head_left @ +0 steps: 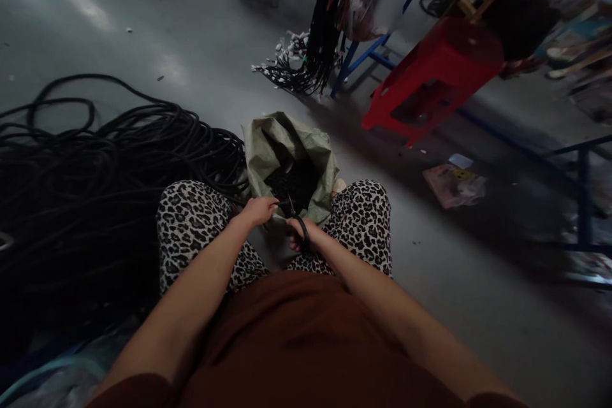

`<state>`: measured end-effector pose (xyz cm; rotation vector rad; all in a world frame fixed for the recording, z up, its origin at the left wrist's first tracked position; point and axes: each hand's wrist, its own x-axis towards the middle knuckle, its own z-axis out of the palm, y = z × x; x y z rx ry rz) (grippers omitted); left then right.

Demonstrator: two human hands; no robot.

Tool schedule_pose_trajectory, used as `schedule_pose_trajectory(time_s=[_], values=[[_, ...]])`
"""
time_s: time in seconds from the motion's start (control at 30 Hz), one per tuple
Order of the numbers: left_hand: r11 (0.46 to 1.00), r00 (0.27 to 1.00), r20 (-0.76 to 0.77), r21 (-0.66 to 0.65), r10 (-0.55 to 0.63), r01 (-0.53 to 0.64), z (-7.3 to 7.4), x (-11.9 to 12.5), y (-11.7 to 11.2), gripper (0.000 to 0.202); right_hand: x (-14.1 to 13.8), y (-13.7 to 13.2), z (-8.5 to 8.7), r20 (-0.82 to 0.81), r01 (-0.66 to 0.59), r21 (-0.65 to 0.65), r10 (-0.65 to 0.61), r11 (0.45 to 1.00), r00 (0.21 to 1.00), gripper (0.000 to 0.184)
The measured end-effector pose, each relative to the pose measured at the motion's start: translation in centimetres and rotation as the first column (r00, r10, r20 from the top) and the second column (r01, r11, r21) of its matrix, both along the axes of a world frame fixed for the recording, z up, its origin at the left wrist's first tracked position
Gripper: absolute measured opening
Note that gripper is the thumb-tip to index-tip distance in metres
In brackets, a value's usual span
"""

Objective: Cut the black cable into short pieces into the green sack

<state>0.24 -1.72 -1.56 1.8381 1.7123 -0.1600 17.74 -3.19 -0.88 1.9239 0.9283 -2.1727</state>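
Observation:
My left hand (259, 210) is closed around a black cable that runs in from the big pile of black cable (86, 178) on my left. My right hand (301, 234) is closed on the black handles of a pair of scissors (295, 215), whose blades point up toward the cable end. Both hands sit between my knees in leopard-print trousers, just in front of an open green woven sack (287, 146) holding dark cut pieces.
A red plastic stool (430, 76) lies tipped at the upper right beside blue metal frame legs (354, 57). A bundle of black cables with white ends (296, 64) hangs there. A pinkish packet (454, 185) lies on the grey concrete floor.

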Motion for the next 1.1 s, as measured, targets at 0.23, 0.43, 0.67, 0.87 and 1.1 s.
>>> schedule_pose_trajectory(time_s=[0.23, 0.43, 0.67, 0.87, 1.1], values=[[1.000, 1.000, -0.004, -0.019, -0.003, 0.003, 0.0, 0.2, 0.2, 0.036, 0.0, -0.1, 0.0, 0.063, 0.014, 0.050, -0.017, 0.999, 0.998, 0.036], [1.000, 1.000, -0.001, 0.012, -0.020, 0.020, -0.3, 0.2, 0.2, 0.035, 0.0, -0.2, 0.9, 0.099, 0.024, 0.137, -0.037, 0.990, 0.994, 0.036], [0.999, 1.000, -0.016, 0.044, 0.006, -0.006, 0.1, 0.1, 0.1, 0.035, 0.3, -0.3, 0.8, 0.119, 0.017, 0.176, -0.038, 0.984, 0.992, 0.030], [0.999, 0.999, -0.040, 0.042, -0.026, 0.027, 0.0, 0.0, 0.2, 0.035, 0.3, -0.4, 0.0, 0.133, -0.009, 0.143, -0.010, 0.990, 0.991, 0.033], [0.999, 0.999, -0.031, 0.012, -0.041, 0.042, -0.4, -0.5, 0.4, 0.037, 0.3, -0.2, 0.0, 0.049, 0.038, 0.057, -0.041, 0.998, 0.998, 0.038]])
